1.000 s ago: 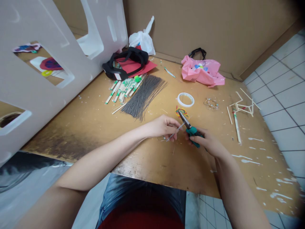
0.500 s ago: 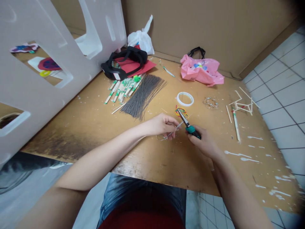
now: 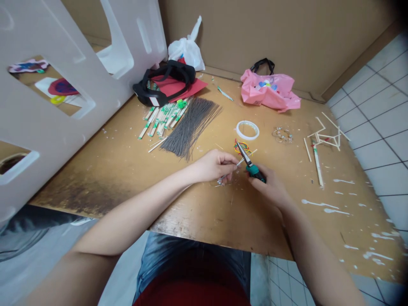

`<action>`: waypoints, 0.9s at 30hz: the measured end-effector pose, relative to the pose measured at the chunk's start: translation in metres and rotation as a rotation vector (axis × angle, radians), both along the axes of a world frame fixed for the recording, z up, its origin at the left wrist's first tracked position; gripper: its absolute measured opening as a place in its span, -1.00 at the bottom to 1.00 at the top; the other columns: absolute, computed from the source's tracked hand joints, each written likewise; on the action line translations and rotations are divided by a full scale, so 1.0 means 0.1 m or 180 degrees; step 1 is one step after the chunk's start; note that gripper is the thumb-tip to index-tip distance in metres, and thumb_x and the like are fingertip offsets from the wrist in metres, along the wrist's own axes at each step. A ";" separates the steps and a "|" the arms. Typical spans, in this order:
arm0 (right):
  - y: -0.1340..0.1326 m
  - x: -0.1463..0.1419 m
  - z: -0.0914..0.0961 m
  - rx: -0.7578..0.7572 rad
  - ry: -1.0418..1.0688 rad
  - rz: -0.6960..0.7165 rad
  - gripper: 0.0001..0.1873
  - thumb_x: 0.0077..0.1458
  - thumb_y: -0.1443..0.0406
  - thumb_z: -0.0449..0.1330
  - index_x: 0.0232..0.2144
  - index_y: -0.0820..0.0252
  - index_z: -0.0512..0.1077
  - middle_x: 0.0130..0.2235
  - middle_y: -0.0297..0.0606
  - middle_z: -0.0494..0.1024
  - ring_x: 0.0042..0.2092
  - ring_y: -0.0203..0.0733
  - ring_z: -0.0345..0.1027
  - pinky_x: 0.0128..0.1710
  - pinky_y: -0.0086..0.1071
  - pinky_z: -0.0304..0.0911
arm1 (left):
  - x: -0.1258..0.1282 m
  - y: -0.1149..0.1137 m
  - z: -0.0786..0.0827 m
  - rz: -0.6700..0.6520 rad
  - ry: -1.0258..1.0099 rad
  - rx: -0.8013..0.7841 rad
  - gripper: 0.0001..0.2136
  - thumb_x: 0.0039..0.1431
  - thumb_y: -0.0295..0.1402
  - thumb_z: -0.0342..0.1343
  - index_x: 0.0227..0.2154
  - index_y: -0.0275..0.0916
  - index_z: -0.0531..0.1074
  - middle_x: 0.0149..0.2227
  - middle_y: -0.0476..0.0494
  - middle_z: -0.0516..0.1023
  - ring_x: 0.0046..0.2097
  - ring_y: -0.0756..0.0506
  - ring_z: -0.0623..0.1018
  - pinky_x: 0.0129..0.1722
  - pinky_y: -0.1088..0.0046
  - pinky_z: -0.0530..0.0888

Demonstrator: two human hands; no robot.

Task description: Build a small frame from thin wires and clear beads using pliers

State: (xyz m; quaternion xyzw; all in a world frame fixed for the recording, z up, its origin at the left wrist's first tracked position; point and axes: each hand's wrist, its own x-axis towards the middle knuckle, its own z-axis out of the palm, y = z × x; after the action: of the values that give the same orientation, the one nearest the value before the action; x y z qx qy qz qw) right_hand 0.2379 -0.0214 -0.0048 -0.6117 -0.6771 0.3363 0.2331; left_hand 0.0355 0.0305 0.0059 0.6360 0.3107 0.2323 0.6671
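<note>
My left hand is closed in a pinch on a thin metal wire just above the wooden board. My right hand is wrapped round the green handles of long-nose pliers, whose jaws meet the wire's upper end. A small tangle of coloured rubber bands lies right behind the pliers' tip.
A fan of grey wires and wrapped chopsticks lie behind my left hand. A tape roll, a pink bag, a black headset, a stick frame and a white panel surround them.
Both hands have shifted slightly up and left on the board with the wire and pliers. The pliers' handles are now more hidden in my right hand.
</note>
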 end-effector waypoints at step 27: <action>0.01 0.07 0.04 -0.0807 0.1633 0.0511 -0.74 -0.03 0.25 0.11 -0.24 0.20 0.36 -0.32 -0.25 0.43 -0.29 -0.17 0.31 -0.28 -0.29 0.21 | -0.04 0.00 0.10 -0.0162 -0.0181 -0.0508 -0.83 0.08 -0.39 0.09 -0.32 -0.40 0.47 -0.62 -0.03 0.49 -0.62 0.10 0.42 -0.62 0.62 0.34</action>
State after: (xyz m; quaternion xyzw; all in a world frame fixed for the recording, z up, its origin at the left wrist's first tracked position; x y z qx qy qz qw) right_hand 0.2444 -0.0201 -0.0010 -0.4754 -0.5949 0.5792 0.2911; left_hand 0.0318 0.0307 0.0161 0.5816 0.2929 0.2078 0.7299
